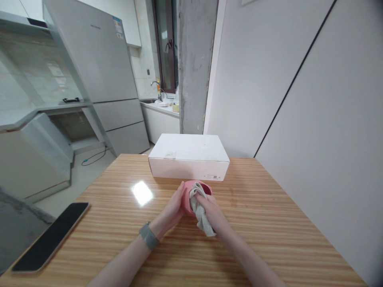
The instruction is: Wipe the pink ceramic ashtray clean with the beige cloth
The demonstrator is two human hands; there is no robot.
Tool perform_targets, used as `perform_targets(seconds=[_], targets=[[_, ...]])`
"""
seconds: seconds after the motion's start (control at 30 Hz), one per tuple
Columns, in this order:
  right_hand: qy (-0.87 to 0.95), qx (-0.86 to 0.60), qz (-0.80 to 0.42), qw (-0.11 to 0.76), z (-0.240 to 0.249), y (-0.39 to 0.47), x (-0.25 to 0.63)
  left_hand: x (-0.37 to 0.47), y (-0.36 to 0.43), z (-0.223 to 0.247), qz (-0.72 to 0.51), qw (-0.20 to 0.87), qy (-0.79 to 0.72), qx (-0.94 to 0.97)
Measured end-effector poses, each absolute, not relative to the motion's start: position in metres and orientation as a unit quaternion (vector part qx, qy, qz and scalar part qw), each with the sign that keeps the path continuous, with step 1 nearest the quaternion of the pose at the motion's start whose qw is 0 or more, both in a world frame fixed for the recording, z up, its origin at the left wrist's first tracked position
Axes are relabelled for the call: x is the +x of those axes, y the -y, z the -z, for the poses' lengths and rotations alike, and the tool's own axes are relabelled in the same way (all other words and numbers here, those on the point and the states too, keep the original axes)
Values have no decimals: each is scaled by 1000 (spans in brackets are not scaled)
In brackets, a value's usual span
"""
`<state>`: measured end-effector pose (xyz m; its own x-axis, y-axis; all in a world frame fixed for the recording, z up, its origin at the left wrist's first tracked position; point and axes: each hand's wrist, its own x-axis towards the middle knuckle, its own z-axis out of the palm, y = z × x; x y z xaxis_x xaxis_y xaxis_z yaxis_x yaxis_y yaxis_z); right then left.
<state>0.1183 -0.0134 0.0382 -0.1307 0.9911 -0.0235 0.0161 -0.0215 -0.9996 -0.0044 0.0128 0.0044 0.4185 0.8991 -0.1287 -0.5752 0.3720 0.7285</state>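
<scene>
A pink, hollow container (186, 204) is tilted with its opening turned up toward the right, over the middle of the wooden table. My left hand (175, 205) is closed around its left side, with a grey band on that wrist. In my right hand (211, 208) is a light grey cloth (200, 213), pinched and pressed at the container's rim and mouth. Part of the cloth hangs down below the hand. The container's far side and base are mostly hidden by the cloth and hands.
A white box (187, 169) stands just behind the hands on the wooden table (257, 239). At the left edge lies a dark phone-like slab (52, 237). Beyond are a tall fridge (95, 59), a sink counter (161, 109) and a wall on the right (314, 131).
</scene>
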Motion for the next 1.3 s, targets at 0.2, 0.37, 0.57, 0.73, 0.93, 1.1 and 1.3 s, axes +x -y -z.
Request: perform_targets(seconds=[0.2,0.37,0.57,0.73,0.93,1.1,1.3], targets=[[517,-484,-515,483,-42,10,129,-10,-16,5,-469,749,-303,356],[547,-468,-502,480,-43,6,139,-15,-13,6,-407,769,-297,393],[620,-457,-485,415,-42,13,140,-20,-15,-2,-349,798,-306,385],[655,-446,-482,373,-46,18,135,-19,-15,-4,-383,774,-346,368],[613,-444,-516,400,-41,15,139,-14,-12,4,-429,738,-339,395],[534,-457,-554,446,-33,8,141,-6,-3,1,-431,771,-315,349],[531,-466,-541,457,-28,5,146,0,3,2,-425,808,-255,319]])
